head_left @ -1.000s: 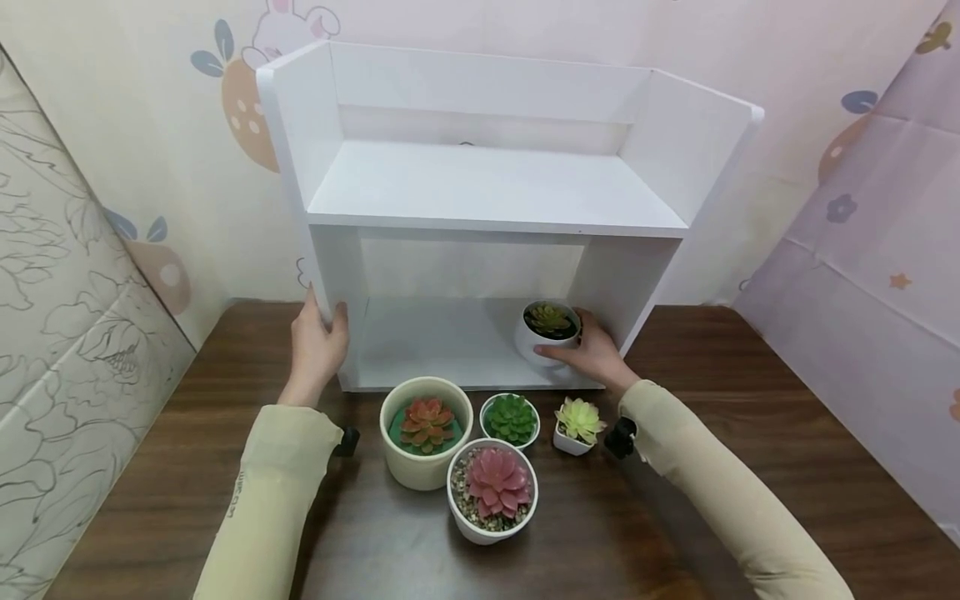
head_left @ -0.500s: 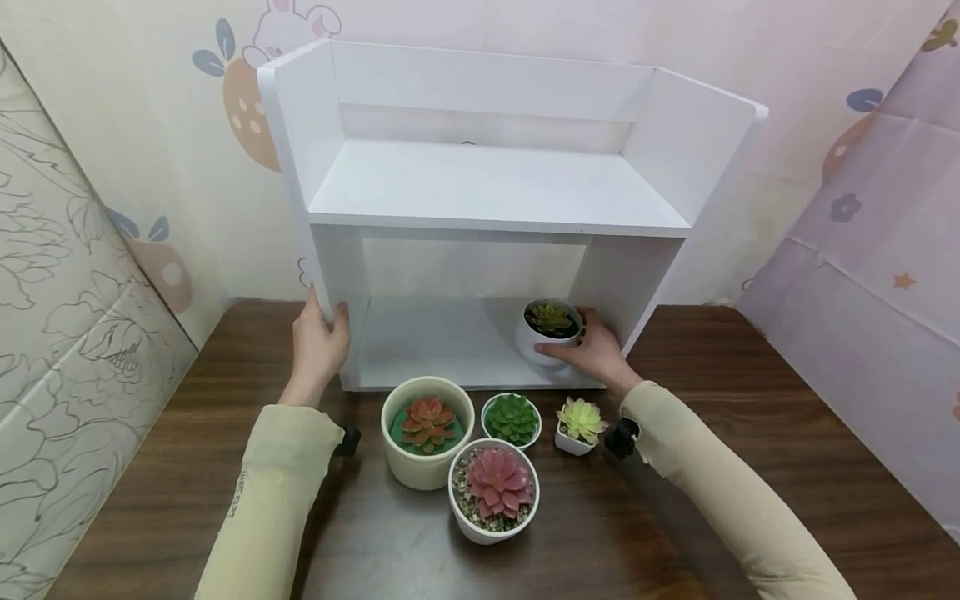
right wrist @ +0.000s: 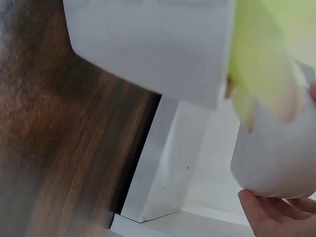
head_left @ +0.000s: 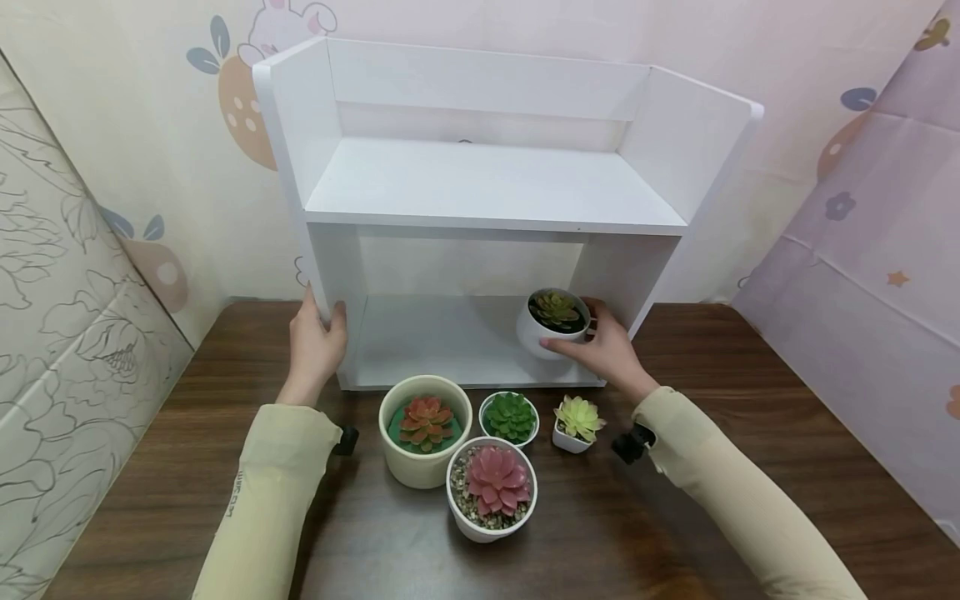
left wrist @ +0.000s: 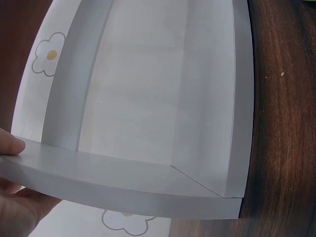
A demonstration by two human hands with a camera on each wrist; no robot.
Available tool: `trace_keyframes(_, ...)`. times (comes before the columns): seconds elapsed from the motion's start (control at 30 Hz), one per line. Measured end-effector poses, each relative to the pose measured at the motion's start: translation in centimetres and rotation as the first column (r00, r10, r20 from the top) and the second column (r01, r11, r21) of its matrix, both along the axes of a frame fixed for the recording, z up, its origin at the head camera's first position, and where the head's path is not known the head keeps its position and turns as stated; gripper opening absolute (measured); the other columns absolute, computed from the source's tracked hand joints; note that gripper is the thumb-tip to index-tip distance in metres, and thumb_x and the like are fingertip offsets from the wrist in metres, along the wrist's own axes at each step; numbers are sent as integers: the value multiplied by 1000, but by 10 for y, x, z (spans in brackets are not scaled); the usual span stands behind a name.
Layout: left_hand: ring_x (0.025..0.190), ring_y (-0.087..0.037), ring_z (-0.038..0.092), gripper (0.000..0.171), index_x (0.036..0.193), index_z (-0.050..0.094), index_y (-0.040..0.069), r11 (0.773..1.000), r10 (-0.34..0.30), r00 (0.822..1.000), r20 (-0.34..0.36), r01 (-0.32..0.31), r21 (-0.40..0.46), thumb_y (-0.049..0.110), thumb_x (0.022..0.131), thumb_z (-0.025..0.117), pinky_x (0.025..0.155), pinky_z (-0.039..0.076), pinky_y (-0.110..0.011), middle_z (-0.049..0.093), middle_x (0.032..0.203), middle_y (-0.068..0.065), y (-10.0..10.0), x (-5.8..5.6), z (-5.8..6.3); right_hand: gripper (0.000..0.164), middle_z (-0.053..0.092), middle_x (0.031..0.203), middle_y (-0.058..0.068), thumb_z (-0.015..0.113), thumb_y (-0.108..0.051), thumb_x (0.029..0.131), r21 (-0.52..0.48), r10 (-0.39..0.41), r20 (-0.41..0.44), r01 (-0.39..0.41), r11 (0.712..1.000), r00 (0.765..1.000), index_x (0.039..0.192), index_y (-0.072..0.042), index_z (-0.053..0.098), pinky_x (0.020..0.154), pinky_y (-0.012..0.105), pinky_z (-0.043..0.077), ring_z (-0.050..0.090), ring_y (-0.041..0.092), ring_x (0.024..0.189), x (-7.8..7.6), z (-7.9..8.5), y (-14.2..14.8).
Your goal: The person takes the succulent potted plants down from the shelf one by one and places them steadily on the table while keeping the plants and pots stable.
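Note:
My left hand (head_left: 313, 346) grips the left side panel of a white two-tier shelf (head_left: 487, 187); in the left wrist view its thumb and fingers (left wrist: 22, 215) lie on both faces of that board. On the right, my right hand (head_left: 611, 354) holds a rounded white pot (head_left: 529, 332) with a dark green succulent (head_left: 557, 309). The pot tilts slightly and is held over the right end of the lower shelf board. In the right wrist view, fingers (right wrist: 261, 215) curl against the pot's wall, partly behind the yellow-green succulent (right wrist: 266, 64) in the foreground.
Before the shelf, on the dark wooden table (head_left: 615, 533), stand a cream pot with an orange succulent (head_left: 426, 423), a small green succulent (head_left: 510, 417), a pink succulent (head_left: 497, 482) in gravel and a small yellow-green one (head_left: 579, 417). Patterned cloth (head_left: 150, 100) hangs behind.
My right hand has shifted slightly right and raised the white pot from the lower shelf, tilting it a little. The left hand keeps its grip on the side panel.

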State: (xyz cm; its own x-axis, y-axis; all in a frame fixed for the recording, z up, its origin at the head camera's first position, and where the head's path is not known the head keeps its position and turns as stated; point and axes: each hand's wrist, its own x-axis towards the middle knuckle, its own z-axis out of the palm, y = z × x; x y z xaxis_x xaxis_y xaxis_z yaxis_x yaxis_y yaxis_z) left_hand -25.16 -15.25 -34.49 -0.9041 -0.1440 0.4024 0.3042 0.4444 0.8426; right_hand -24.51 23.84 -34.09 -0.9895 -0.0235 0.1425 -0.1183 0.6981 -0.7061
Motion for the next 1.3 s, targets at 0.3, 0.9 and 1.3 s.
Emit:
trace_keyframes(0.3,130,-45,44,44,141,36,0,1000,7,1000,2,-7,-12,8,99,43,102,38,-63,46,140,-27,0,-1,0,98,45,137,18,79,-52,73,-5,1,-31,-1,1000,1000,145,-7,30,96,51,47,49,34,123,17,9,1)
trace_keyframes(0.9,131,-44,43,45,142,34,2,1000,-3,1000,7,3,-7,9,99,43,102,39,-62,45,141,-27,0,0,0,84,51,130,15,82,-33,74,2,77,-85,-77,997,993,140,-6,36,92,45,49,56,31,113,60,24,1)
trace_keyframes(1.3,131,-44,43,43,141,36,1,1000,-4,1000,-8,4,-1,8,99,43,103,38,-62,46,140,-27,0,0,-1,84,57,124,2,87,-28,69,77,147,-152,-136,988,977,139,-14,41,84,20,47,56,10,102,93,27,4)
